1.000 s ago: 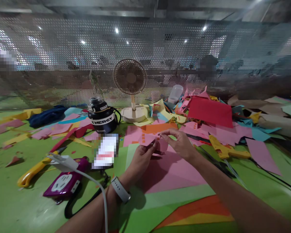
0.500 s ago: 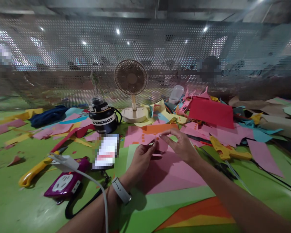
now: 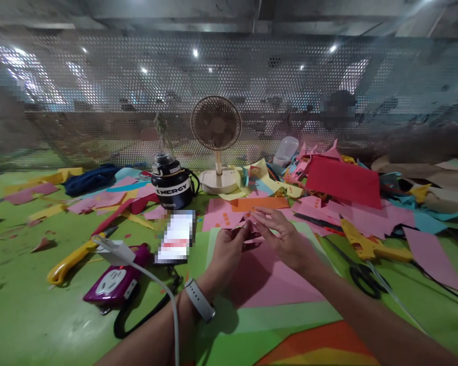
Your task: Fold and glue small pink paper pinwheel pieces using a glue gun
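Observation:
My left hand (image 3: pixel 231 249) is closed in a pinch above a large pink paper sheet (image 3: pixel 282 284). My right hand (image 3: pixel 284 239) meets it from the right, thumb and fingertips drawn together. Whatever lies between the fingertips is too small and too hidden to make out. Under the pink sheet is pale green paper (image 3: pixel 290 317). Just beyond the hands, small orange paper squares (image 3: pixel 225 219) rest on another pink piece (image 3: pixel 209 211), beside an orange strip (image 3: pixel 259 204). A white watch band (image 3: pixel 199 300) is on my left wrist.
A bottle (image 3: pixel 171 188), a fan (image 3: pixel 216 124) and a phone (image 3: pixel 175 238) stand or lie beyond. At left are a yellow cutter (image 3: pixel 70 262) and purple power strip (image 3: pixel 116 282) with a white cable. Scissors (image 3: pixel 362 279), a yellow glue gun (image 3: pixel 370 246) and paper scraps lie right.
My right hand has come closer to the left, its fingertips now meeting the left thumb area. The whole view has shifted slightly, so things appear further right.

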A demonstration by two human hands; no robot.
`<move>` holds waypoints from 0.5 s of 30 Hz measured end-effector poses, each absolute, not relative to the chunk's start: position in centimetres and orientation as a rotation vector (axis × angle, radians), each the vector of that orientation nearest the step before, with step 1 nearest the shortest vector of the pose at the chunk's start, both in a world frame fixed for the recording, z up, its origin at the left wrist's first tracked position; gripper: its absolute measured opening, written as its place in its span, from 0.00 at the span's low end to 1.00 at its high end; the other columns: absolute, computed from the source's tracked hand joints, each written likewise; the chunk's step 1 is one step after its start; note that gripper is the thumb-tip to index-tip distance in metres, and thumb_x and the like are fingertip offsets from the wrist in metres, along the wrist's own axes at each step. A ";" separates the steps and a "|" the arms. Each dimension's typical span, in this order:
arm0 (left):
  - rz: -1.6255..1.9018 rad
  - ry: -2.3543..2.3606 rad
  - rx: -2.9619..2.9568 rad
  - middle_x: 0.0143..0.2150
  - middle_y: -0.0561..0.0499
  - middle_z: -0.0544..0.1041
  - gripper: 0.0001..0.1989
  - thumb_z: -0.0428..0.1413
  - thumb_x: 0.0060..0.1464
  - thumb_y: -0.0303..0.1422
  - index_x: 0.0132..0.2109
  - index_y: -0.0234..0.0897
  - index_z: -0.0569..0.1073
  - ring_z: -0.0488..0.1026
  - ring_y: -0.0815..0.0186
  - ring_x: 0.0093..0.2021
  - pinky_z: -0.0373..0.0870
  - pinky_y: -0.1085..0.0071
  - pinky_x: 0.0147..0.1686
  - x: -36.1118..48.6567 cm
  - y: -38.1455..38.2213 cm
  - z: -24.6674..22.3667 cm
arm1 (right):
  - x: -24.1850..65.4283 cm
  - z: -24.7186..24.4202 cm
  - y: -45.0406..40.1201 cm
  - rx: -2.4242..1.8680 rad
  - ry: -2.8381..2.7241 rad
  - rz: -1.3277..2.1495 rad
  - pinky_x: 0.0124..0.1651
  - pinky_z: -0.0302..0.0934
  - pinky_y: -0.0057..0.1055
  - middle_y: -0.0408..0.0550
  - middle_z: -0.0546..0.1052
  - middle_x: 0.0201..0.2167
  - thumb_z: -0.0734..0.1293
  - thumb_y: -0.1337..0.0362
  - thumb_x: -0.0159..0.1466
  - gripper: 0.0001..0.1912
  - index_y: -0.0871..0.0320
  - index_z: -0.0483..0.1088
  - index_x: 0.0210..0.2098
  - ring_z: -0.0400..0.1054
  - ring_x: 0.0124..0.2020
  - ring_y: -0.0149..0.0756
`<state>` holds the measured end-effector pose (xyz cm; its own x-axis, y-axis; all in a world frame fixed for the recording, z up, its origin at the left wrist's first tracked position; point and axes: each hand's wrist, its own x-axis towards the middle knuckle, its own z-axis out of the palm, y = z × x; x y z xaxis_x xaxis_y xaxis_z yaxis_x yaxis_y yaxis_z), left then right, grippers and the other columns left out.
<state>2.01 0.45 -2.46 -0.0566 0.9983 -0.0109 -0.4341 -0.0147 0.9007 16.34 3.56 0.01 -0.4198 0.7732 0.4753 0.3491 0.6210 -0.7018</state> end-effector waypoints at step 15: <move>1.426 0.929 0.862 0.39 0.47 0.82 0.17 0.64 0.46 0.45 0.39 0.38 0.79 0.79 0.61 0.34 0.75 0.65 0.37 2.0 0.5 -2.4 | 16.3 0.1 3.5 -0.917 -2.005 0.707 0.60 0.59 0.42 0.50 0.72 0.54 0.63 0.59 0.66 0.15 0.47 0.73 0.51 0.63 0.58 0.41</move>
